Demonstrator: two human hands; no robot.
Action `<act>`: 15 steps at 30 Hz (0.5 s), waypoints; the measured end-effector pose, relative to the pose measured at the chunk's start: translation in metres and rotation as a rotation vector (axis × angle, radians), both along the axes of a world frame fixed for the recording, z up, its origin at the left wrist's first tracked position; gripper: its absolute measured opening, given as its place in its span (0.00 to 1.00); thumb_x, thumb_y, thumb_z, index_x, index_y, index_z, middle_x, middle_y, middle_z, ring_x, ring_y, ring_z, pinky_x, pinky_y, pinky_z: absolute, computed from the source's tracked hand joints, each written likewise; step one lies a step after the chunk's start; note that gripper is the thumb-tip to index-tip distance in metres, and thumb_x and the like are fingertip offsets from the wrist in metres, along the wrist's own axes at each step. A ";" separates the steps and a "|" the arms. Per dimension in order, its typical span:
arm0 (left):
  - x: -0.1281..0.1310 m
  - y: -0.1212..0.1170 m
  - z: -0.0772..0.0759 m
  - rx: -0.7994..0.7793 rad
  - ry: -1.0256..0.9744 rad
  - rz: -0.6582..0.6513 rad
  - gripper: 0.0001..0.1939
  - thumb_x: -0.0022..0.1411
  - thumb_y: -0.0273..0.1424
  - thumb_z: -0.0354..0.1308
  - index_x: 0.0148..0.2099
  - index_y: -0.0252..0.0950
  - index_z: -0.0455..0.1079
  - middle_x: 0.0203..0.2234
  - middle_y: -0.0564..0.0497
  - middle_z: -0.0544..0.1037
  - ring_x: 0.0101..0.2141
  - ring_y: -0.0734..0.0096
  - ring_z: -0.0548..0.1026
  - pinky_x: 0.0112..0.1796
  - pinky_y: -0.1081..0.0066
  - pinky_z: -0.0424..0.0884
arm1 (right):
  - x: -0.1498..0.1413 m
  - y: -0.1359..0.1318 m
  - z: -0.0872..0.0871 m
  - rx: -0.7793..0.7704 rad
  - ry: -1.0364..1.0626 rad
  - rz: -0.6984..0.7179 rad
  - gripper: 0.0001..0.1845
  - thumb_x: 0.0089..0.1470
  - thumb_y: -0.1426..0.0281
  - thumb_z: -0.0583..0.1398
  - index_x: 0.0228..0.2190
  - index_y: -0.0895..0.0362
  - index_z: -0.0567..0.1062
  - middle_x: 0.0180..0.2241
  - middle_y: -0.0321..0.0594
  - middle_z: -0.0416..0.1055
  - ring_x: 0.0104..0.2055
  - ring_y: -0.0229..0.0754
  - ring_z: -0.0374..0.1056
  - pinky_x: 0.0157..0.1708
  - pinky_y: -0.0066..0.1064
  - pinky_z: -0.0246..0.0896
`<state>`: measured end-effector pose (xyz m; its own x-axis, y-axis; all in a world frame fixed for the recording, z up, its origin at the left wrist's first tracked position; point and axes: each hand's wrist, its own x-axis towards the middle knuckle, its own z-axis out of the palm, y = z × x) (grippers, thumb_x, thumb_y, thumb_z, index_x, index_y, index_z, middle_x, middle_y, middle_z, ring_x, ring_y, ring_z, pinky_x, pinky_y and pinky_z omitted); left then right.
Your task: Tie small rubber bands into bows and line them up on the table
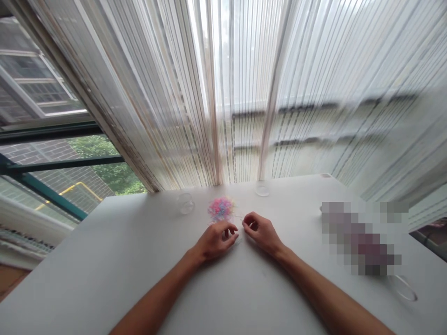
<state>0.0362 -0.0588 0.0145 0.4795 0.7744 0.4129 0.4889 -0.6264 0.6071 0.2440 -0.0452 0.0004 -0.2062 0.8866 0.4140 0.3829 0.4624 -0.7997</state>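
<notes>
On the white table (146,260), a loose pile of small pink, blue and yellow pieces (221,208) lies just beyond my hands; what they are is too blurred to tell. My left hand (217,239) is at the near edge of the pile, its fingers curled, with a gap between thumb and forefinger tips. Close by on the right, my right hand (260,231) has thumb and forefinger pinched together. Faint thin strands show near its fingertips, but whether it holds one is unclear. Behind the left hand stands a clear round jar (185,204); a clear round lid (262,190) lies farther back.
A pixelated, dark reddish long object (359,237) lies at the right, with a pale loop (403,287) at its near end. Sheer striped curtains (244,93) hang along the table's far edge. An open window (63,163) is on the left.
</notes>
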 end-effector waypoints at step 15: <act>-0.026 -0.034 -0.012 -0.252 -0.219 0.117 0.13 0.63 0.35 0.63 0.48 0.36 0.76 0.34 0.48 0.82 0.24 0.76 0.72 0.26 0.76 0.71 | -0.017 -0.033 0.002 0.166 -0.119 0.273 0.08 0.56 0.77 0.59 0.35 0.54 0.76 0.33 0.39 0.74 0.33 0.39 0.71 0.35 0.28 0.68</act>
